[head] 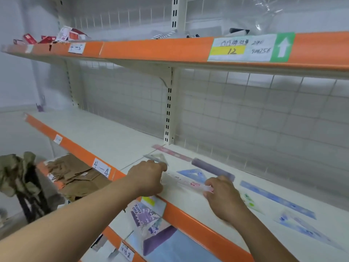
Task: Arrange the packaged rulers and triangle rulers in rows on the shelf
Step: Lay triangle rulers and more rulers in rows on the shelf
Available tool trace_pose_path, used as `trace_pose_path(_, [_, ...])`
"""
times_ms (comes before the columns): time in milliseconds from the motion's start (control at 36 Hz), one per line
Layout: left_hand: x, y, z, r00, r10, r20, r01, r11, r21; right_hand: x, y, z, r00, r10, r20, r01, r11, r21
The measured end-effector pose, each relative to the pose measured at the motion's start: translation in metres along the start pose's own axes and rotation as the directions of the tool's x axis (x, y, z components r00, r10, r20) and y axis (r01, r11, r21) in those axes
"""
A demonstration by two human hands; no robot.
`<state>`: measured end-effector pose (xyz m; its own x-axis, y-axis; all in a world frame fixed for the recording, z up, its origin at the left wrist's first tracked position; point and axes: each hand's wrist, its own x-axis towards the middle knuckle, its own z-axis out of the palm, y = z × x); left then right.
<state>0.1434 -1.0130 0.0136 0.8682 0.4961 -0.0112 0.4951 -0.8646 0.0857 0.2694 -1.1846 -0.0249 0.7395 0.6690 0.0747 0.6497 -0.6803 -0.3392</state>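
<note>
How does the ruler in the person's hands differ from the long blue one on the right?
The held ruler is whitish with pink marks; the blue ruler is blue throughout. The left hand and right hand hold the held ruler's ends; the blue ruler lies untouched. Both are long strips.

clear ruler (186,181) between left fingers (162,168) and right fingers (209,186): whitish, pink print. just beyond it, triangle ruler (192,174): blue, patterned. beyond right fingers, ruler pack (211,168): purple. right of right fingers, long ruler (277,199): blue, pale speckles; small triangle (249,202): green marks. shelf (113,133): cream; edge strip (188,220): orange.
</note>
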Motion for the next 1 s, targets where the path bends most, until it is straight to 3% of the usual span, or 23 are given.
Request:
trace_pose_path(222, [0.034,-0.024,0.006,0.993,0.116,0.023,-0.116,0.993,-0.014,0.024,-0.006,0.007,0.997,0.077,-0.011,-0.077,0.997,0.006])
trace_pose_path(444, [0.077,-0.078,0.011,0.967,0.248,0.054,-0.248,0.969,-0.008,0.035,-0.032,0.022,0.972,0.187,-0.145,-0.192,0.981,-0.020])
trace_pose_path(722, [0.110,-0.119,0.019,0.835,0.515,0.195,-0.522,0.853,-0.018,0.009,-0.063,0.042,0.894,0.409,-0.183,-0.427,0.901,-0.073])
trace_pose_path(1000, [0.121,-0.112,0.028,0.742,0.621,0.254,-0.620,0.779,-0.094,-0.020,-0.059,0.035,0.869,0.486,-0.091,-0.495,0.850,-0.183])
